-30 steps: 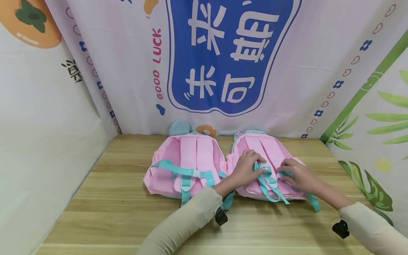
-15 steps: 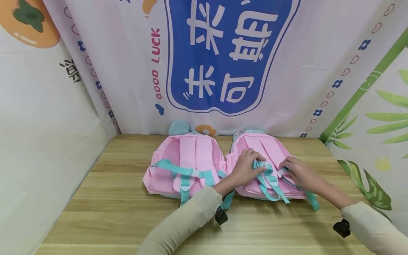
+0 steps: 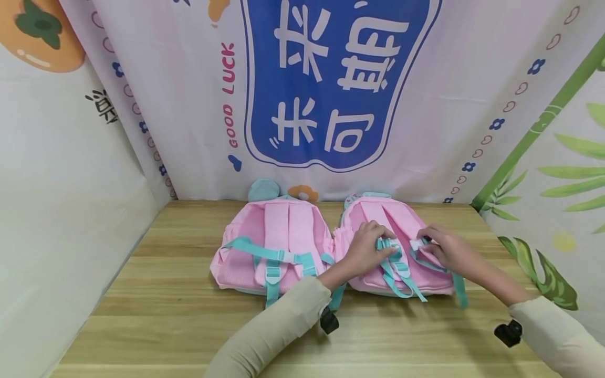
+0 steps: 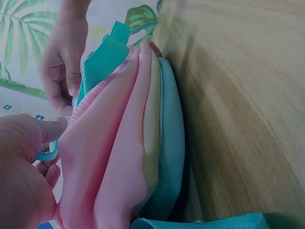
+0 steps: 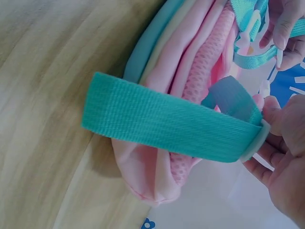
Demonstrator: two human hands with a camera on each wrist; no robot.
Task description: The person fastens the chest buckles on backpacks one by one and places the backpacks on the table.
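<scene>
A pink backpack (image 3: 375, 206) lies strap side up on the right, with teal webbing over its lower half. My left hand (image 3: 366, 249) pinches the buckle half (image 3: 393, 244) on one teal strap, above the bag's shoulder straps. Just to the right, my right hand (image 3: 446, 252) holds the other white buckle half (image 3: 418, 244), raised on its teal webbing. The two halves are apart. Close up in the right wrist view, a wide teal strap (image 5: 167, 117) loops from the white buckle (image 5: 257, 140) at my right fingers. Fingers partly hide both pieces.
A second pink backpack (image 3: 243, 273) lies close on the left, its teal strap (image 3: 255, 248) running across the front. Both bags rest on a wooden table (image 3: 156, 315) against a printed cloth backdrop (image 3: 203, 131). Patterned cloth also hangs on either side.
My right hand has lifted slightly, raising its buckle half and drawing the teal webbing up off the bag. The left hand stays at its buckle half.
</scene>
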